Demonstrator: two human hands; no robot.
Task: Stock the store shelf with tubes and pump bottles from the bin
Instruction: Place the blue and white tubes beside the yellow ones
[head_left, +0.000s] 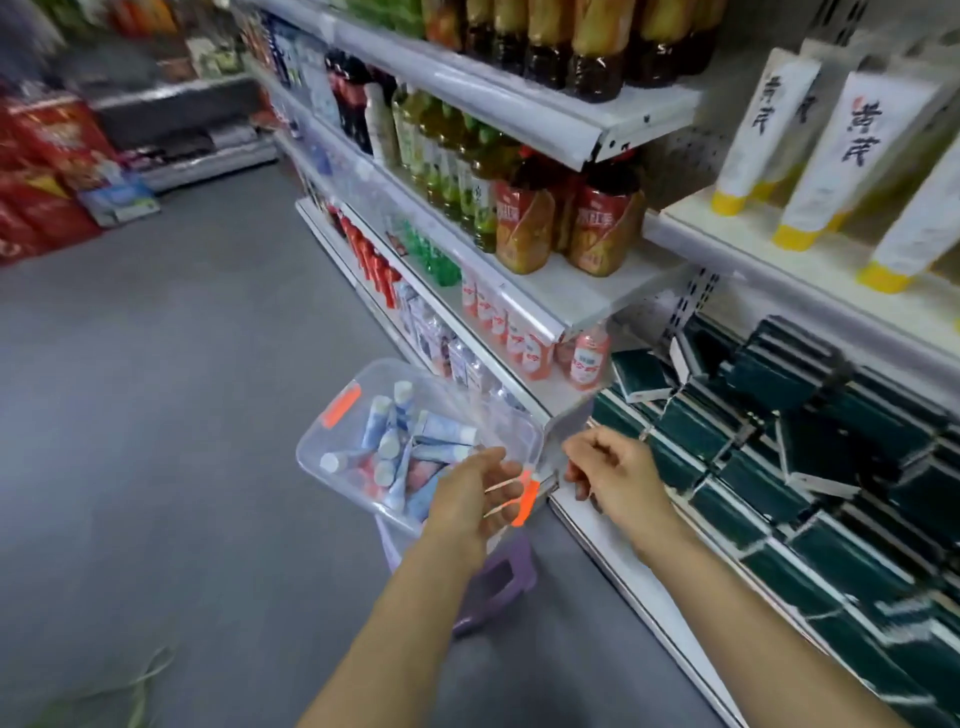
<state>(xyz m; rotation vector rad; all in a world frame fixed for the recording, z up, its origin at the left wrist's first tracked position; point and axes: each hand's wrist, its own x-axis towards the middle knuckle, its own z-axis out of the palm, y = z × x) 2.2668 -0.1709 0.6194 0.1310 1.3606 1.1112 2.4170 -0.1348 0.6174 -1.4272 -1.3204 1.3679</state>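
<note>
bin (332, 441): sitting just left of the shelf (550, 306) end, on a purple stool
tubes (410, 457): lying jumbled inside, long axes mixed
left hand (470, 496): hovering over bin's near rim, fingers loose, holding nothing (nearer)
right hand (613, 473): hanging by shelf edge, loosely curled, nothing visibly in it

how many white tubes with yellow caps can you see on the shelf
4 clearly: white tubes standing cap-down on the upper right shelf, at; another behind. More may be hidden.

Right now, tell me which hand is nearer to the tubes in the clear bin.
Left. The left hand hovers over the near end of the clear bin, just beside the tubes. The right hand is off to the side, past the bin's rim, near the shelf edge.
</note>
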